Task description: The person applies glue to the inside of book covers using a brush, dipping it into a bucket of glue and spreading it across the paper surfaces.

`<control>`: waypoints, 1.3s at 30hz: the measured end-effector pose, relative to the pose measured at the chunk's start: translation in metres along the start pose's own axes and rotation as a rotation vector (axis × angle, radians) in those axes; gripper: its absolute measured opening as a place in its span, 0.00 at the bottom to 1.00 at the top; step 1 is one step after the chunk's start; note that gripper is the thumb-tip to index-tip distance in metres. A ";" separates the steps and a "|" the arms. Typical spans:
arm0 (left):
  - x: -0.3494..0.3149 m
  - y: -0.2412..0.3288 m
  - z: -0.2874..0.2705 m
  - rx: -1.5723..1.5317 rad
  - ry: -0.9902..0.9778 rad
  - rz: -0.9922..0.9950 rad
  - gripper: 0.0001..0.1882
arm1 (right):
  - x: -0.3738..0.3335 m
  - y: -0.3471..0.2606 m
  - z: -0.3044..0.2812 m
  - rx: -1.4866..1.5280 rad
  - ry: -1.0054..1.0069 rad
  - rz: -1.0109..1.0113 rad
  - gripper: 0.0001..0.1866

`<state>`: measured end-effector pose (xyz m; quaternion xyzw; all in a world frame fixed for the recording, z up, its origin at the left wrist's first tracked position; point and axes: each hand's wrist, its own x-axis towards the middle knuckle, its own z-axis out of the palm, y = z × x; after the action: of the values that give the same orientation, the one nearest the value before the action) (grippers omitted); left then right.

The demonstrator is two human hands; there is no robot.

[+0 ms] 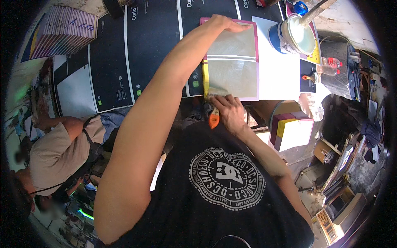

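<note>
My left hand point(231, 24) lies flat on the far edge of a book cover point(231, 45), its fingers stretched out over the maroon border. The cover's grey inner face looks smeared and shiny, with a pale line across its middle and yellow and purple edges. At the near edge, my right hand point(229, 110) is closed round a flat paintbrush point(214, 118) with an orange handle. The handle points toward me, and the pale bristles touch the cover's near left corner. A bright white sheet point(279, 78) lies beside the cover on the right.
A white bucket point(282, 38) of pale paste, with a stick point(318, 11) in it, stands at the far right. Beyond lie a second brush point(308, 77) and clear bottles point(331, 63). Stacked covers point(68, 31) stand far left; another stack point(292, 130) sits right. A person point(62, 155) is at left.
</note>
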<state>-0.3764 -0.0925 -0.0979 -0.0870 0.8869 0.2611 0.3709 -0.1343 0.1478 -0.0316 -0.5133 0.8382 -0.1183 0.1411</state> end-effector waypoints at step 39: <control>0.002 0.011 -0.003 0.052 0.150 -0.029 0.57 | 0.012 0.061 -0.014 0.234 0.182 -0.087 0.19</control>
<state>-0.3843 -0.0845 -0.0931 -0.1093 0.9174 0.2253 0.3094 -0.1952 0.1649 -0.0405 -0.5164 0.8050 -0.2671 0.1182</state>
